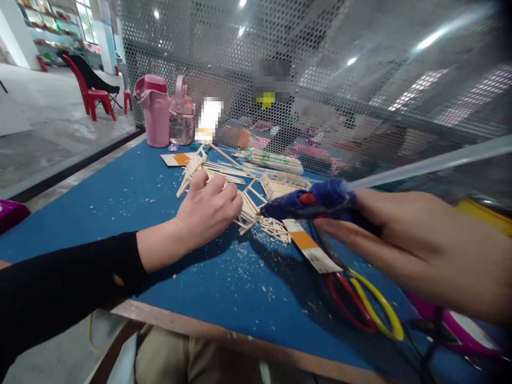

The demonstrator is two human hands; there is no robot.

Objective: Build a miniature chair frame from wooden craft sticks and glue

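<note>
My left hand (212, 205) is closed around a small framework of thin wooden sticks (248, 209), which it holds just over the table. In my right hand (424, 245) is a blue glue gun (308, 201) with a red patch on its side and a long translucent glue stick (424, 162) running out of its back. The gun's dark nozzle points left and meets, or nearly meets, the right end of the framework. Beneath the nozzle lies a pile of short cut sticks (276, 229). My left fingertips are hidden behind the hand.
Scissors (364, 304) with red and yellow handles lie by a white-and-orange card (312, 245). Behind stand another stick structure (284, 184), bundled sticks (276, 160), a pink jug (156, 114) and a clear bottle (182, 120). A perforated metal screen (340, 96) borders the blue table (120, 213).
</note>
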